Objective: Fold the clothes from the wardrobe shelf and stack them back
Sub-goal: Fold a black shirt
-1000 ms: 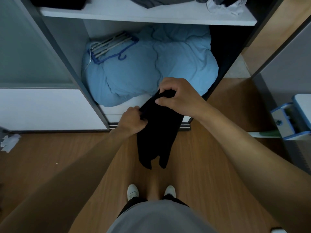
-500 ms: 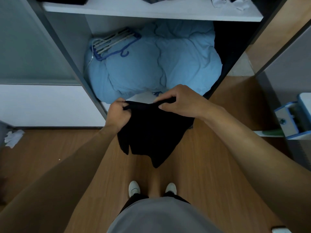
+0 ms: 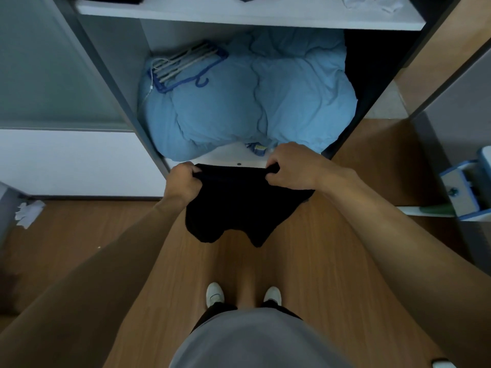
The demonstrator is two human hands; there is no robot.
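A black garment, shaped like shorts, hangs in the air in front of the open wardrobe, above the wooden floor. My left hand grips its top edge at the left corner. My right hand pinches the same edge at the right corner, so the waistband is stretched flat between them. Two leg ends dangle below. The white wardrobe shelf runs across the top, with dark and grey clothes lying on it, mostly cut off by the frame.
A bulky light-blue duvet fills the wardrobe's lower compartment, with a blue hanger rack on it. The sliding door stands left. Crumpled white paper lies on the floor. A blue-and-white object sits at the right.
My hands have moved apart, spreading the bunched black garment wide along its top edge. It now hangs flat and shorter instead of as a narrow strip.
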